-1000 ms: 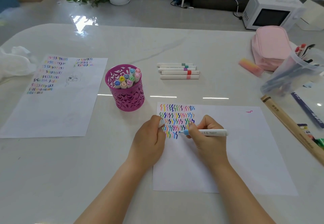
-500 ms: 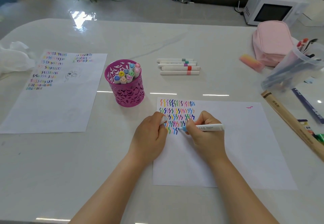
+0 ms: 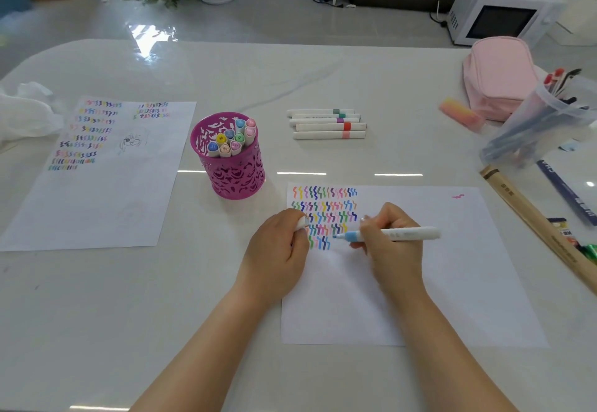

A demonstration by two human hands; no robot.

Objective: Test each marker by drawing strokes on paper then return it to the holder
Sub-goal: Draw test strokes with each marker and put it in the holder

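**Stroke-testing step, light-blue marker.** The right hand [image 3: 391, 250] grips the light-blue marker [image 3: 395, 234] in a writing hold. Its fingers [image 3: 371, 224] are curled round the barrel just behind the blue collar. The uncapped tip projects leftward past the fingertips, and the white tail runs out rightward beyond the hand. The tip sits at the test sheet [image 3: 452, 266], at the right end of the lowest row of strokes [image 3: 323, 214], nearer the viewer than the magenta holder [image 3: 232, 172] and to its right; actual contact cannot be told. The left hand [image 3: 274, 250], on the holder's side of the sheet, is closed round a small white piece [image 3: 302, 222], probably the cap. Judged next: finish the squiggle, lift the tip, refit the cap, then stand the marker among those in the holder. Five loose markers [image 3: 328, 124] lie on the desk [image 3: 129, 314] right of the holder.
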